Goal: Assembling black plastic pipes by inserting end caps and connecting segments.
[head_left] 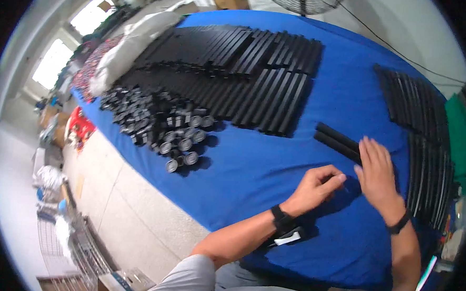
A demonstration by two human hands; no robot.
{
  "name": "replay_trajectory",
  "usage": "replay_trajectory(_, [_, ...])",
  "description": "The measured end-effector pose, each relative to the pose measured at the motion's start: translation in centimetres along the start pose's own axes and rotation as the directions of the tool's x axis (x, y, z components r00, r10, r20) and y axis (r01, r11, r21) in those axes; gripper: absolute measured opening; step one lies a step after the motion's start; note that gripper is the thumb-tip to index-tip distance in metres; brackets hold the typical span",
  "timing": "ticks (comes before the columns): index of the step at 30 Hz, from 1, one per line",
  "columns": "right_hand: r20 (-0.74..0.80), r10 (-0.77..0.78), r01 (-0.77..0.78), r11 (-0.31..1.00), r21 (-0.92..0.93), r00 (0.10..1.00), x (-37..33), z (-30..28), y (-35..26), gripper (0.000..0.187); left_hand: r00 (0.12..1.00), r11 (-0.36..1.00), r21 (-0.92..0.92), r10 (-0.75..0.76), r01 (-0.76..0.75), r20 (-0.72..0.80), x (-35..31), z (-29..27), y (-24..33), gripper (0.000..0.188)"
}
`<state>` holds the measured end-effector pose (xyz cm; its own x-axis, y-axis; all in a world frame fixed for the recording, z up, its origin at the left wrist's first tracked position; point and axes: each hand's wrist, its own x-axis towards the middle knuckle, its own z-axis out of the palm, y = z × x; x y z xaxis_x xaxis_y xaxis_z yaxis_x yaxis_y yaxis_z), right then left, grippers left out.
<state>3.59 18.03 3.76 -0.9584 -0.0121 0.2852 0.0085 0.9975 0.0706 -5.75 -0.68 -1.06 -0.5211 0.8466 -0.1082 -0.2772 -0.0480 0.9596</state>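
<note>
Two black tubes (337, 143) lie side by side on the blue cloth, their right ends hidden under my right hand (377, 171). That hand is flat over them with its fingers stretched out. To its left, my left hand (317, 189) hovers over the cloth with fingers curled and thumb pressed to the forefinger. Whatever it pinches, if anything, is too small to make out. Below my left wrist sits a dark object with a white patch (289, 239), partly covered by the forearm.
Long rows of black tubes (262, 99) cover the table's far left. Small black round caps (184, 143) are heaped before them. More tubes (427, 161) are stacked at the right beside green cloth (457, 141). A fan (304, 0) stands behind the blue-covered table (252, 173).
</note>
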Motion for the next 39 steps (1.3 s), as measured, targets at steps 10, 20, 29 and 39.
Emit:
replay_trajectory(10, [-0.003, 0.094, -0.093, 0.990, 0.110, 0.996, -2.7, -0.3, -3.2, 0.038, 0.876, 0.373, 0.915, 0.479, -0.155, -0.047, -6.5, -10.4, 7.1, 0.023])
replay_trajectory(20, [0.076, 0.161, -0.176, 0.952, 0.251, 0.984, -4.8, 0.4, -4.9, 0.020, 0.838, -0.284, 0.808, 0.365, 0.516, -0.407, -8.8, -21.6, 9.7, 0.030])
replay_trajectory(29, [0.144, 0.270, -0.296, 0.933, 0.207, 0.952, -8.4, -1.9, -7.3, 0.025, 0.838, -0.230, 0.887, 0.484, 0.400, -0.252, -8.1, -22.6, 8.2, 0.031])
replay_trajectory(39, [0.190, 0.554, -0.507, 0.502, 0.701, 0.811, -12.9, -4.9, -6.5, 0.026, 0.962, 0.961, 0.262, 0.152, -0.089, -0.228, -6.2, -9.3, 9.9, 0.029])
